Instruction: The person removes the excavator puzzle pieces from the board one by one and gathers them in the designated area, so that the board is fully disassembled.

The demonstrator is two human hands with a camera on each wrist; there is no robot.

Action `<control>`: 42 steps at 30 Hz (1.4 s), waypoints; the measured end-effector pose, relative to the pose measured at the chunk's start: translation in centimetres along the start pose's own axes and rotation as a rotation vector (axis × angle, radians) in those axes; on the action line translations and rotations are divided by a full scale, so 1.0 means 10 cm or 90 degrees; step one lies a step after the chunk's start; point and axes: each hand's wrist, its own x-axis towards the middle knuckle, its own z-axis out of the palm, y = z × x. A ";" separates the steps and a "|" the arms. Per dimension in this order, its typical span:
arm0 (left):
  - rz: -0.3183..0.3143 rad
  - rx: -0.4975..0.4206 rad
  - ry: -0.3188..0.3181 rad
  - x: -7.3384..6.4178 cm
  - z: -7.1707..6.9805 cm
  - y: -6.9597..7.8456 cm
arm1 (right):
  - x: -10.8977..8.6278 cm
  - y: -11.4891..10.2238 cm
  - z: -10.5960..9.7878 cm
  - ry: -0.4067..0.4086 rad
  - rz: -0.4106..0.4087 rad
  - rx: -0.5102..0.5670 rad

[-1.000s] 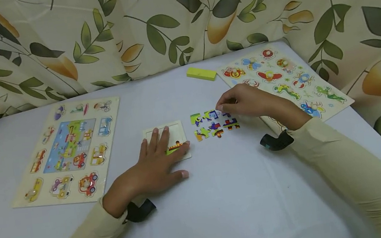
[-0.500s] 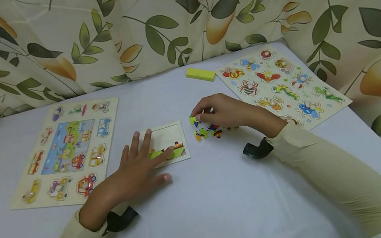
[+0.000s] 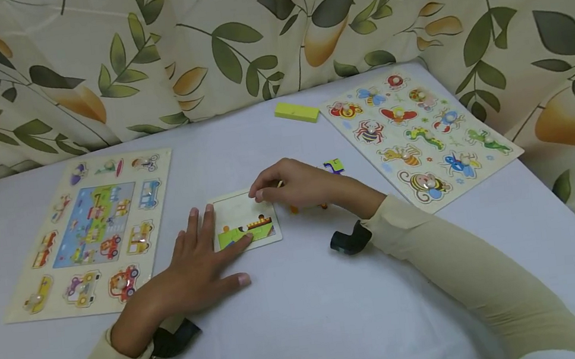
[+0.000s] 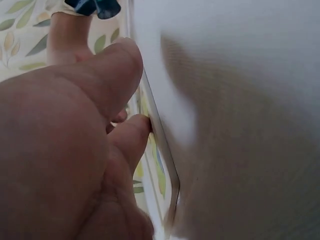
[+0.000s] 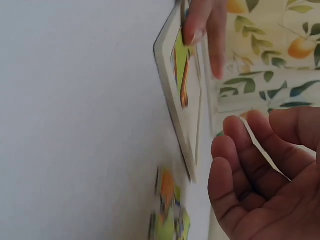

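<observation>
A small framed jigsaw tray (image 3: 237, 209) lies on the white cloth, its lower strip filled with green and brown picture pieces. My left hand (image 3: 188, 275) lies flat with fingers spread along the tray's left side, the forefinger pressing on the filled strip. My right hand (image 3: 301, 187) is over the tray's upper right corner, thumb and forefinger drawn together. I cannot tell whether a piece is between those fingertips. Loose puzzle pieces (image 5: 170, 220) lie beside the tray, mostly hidden by the right hand in the head view; one green and purple piece (image 3: 334, 166) shows past it.
A vehicle puzzle board (image 3: 94, 227) lies at the left, partly under the left forearm. An insect puzzle board (image 3: 416, 133) lies at the back right, with a yellow-green block (image 3: 296, 112) near its corner. A leaf-patterned curtain (image 3: 247, 28) hangs behind the table.
My right hand has moved left from the loose pieces to the tray's upper right corner. My left hand has slid left, uncovering more of the tray. The whole head view has shifted slightly.
</observation>
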 end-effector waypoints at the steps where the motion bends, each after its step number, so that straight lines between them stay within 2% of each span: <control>1: -0.003 -0.005 -0.006 0.00 0.00 0.00 | 0.03 -0.01 0.03 -0.002 0.004 0.001; 6: -0.010 -0.020 -0.025 -0.01 0.00 -0.02 | 0.15 -0.06 0.17 -0.021 0.004 0.009; 13: -0.002 0.023 -0.028 0.01 0.03 -0.04 | 0.23 -0.08 0.29 -0.041 -0.029 0.001; 23: -0.003 0.026 -0.033 0.02 0.05 -0.05 | 0.31 -0.16 0.40 -0.072 -0.046 -0.010; 31: 0.022 0.010 -0.021 0.00 0.06 -0.08 | 0.35 -0.19 0.46 -0.075 -0.072 -0.020; 42: 0.022 -0.007 -0.025 -0.01 0.04 -0.06 | 0.35 -0.22 0.51 -0.067 -0.058 -0.038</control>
